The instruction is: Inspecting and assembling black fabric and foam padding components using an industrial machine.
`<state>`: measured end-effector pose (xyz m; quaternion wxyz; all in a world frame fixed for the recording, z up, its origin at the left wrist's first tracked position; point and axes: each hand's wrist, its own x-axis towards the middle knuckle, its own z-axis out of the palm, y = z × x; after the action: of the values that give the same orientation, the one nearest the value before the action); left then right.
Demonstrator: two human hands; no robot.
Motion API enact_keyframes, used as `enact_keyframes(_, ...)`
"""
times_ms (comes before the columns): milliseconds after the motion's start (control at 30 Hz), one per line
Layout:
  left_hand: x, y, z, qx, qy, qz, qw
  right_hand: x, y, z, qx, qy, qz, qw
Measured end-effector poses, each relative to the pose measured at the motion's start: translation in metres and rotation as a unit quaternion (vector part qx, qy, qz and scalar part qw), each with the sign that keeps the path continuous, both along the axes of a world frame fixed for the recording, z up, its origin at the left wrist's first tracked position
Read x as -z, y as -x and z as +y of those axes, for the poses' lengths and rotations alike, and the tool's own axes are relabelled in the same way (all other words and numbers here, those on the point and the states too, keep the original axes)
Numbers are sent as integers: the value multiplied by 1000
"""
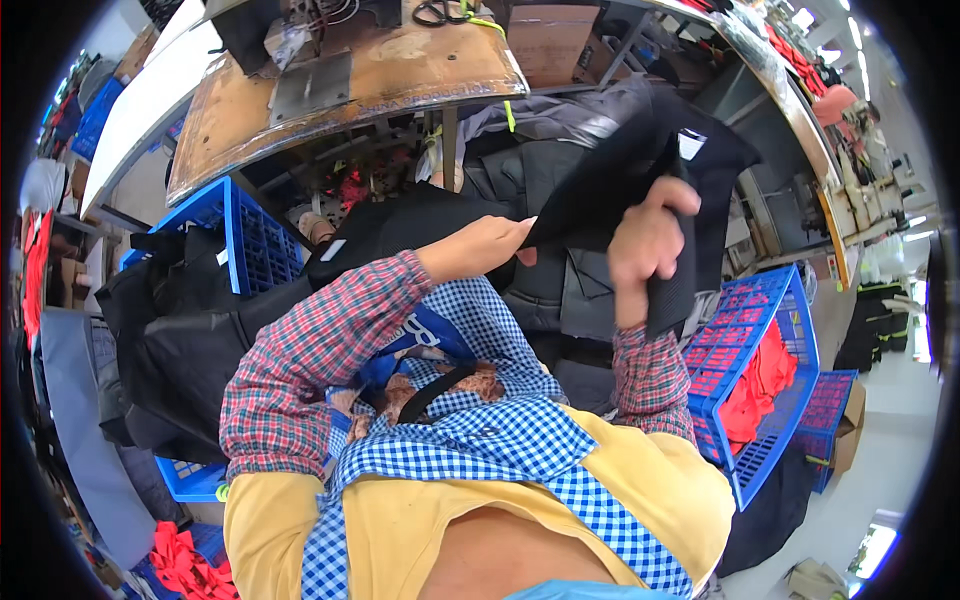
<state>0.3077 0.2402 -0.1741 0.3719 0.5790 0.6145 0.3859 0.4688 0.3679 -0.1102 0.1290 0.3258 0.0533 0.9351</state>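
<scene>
A black garment (600, 185) with a small white label near its top is held up in front of me, over my lap. My left hand (490, 245) pinches its near left edge between thumb and fingers. On the right, my right hand (650, 240) is closed on the cloth, its fingers curled, and part of the fabric hangs below the wrist. Beneath it, dark grey pieces (590, 290) lie spread out. More black cloth (400, 225) with a white tag stretches to the left, behind my left wrist.
A worn wooden worktable (410, 75) with a machine (310, 30) stands ahead. To my left, black garments (190, 340) cover a blue crate (265, 240). Another blue crate (760, 370) at my right holds red cloth (765, 385). A cardboard box (550, 45) sits beyond the table.
</scene>
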Motion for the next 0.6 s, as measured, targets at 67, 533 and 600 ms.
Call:
enact_keyframes(67,-13,-2,-14,25,-1,13,1000,-9,-2,22,12,51,-45,998)
enact_keyframes(533,-87,72,-75,15,87,87,992,6,63,-28,300,-834,-254,387)
enact_keyframes(600,-77,79,-96,-23,125,116,985,-4,82,-25,283,-835,-228,413)
